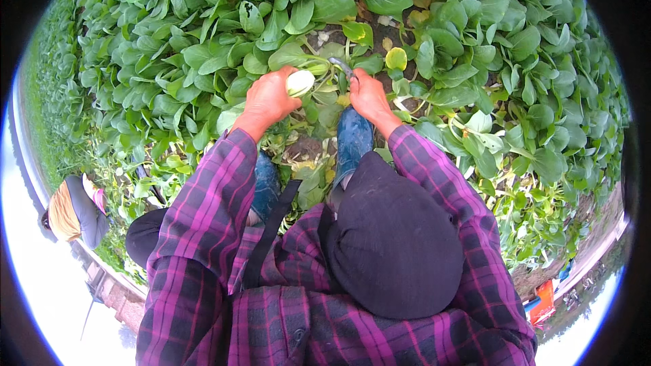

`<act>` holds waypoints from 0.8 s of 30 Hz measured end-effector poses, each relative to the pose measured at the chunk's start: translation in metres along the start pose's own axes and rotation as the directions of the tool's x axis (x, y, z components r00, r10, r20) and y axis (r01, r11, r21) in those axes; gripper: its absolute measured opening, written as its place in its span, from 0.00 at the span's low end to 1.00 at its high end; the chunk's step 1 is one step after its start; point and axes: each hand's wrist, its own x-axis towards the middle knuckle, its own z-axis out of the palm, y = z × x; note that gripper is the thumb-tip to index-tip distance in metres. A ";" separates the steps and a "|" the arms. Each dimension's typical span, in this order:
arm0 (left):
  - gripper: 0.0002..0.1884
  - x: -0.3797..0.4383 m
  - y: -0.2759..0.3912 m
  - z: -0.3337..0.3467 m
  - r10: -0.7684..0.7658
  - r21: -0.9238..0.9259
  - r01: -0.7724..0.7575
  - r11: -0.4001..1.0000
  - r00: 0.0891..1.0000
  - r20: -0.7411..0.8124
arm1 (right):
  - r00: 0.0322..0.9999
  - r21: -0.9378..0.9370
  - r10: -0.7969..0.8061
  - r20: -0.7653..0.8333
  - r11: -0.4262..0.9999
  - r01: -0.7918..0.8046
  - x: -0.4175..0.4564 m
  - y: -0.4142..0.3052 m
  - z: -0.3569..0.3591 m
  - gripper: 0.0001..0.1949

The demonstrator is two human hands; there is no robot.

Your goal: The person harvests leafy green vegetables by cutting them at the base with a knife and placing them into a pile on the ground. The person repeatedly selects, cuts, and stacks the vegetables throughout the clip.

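My left hand [268, 97] grips a head of bok choy [300, 83], its pale cut base turned toward me and its green leaves pointing away to the upper left. My right hand [368, 95] is closed around the handle of a small curved blade [341, 65], probably a harvest sickle. The blade's tip points left toward the bok choy, a short gap from it. The handle is mostly hidden in my fist. Loose and yellowing leaves [396, 59] lie on the soil just beyond my right hand.
Dense leafy bok choy plants [213, 35] spread ahead and to both sides. Blue boots [354, 134] stand among trimmed leaves. A dark rounded cloth shape [396, 244] blocks the view below my right hand. Another person [76, 208] bends over at far left. An orange object [544, 301] lies at lower right.
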 end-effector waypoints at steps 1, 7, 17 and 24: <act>0.30 0.001 -0.002 0.000 -0.006 -0.011 0.006 1.000 1.000 0.000 | 1.000 -0.007 0.007 0.020 1.000 -0.007 0.003 -0.001 0.002 0.10; 0.30 0.008 -0.007 0.001 0.009 -0.072 -0.007 0.997 1.000 0.018 | 0.997 0.034 0.002 0.079 0.999 -0.005 0.021 0.008 0.010 0.11; 0.29 -0.020 -0.019 -0.012 0.234 -0.635 -0.164 0.755 0.972 0.027 | 0.969 0.553 0.218 0.120 0.796 -0.248 -0.036 -0.001 -0.018 0.14; 0.33 -0.078 -0.009 -0.035 0.292 -0.900 -0.067 0.431 0.954 0.069 | 0.973 0.870 -0.181 0.142 0.491 -0.036 -0.048 -0.105 -0.097 0.25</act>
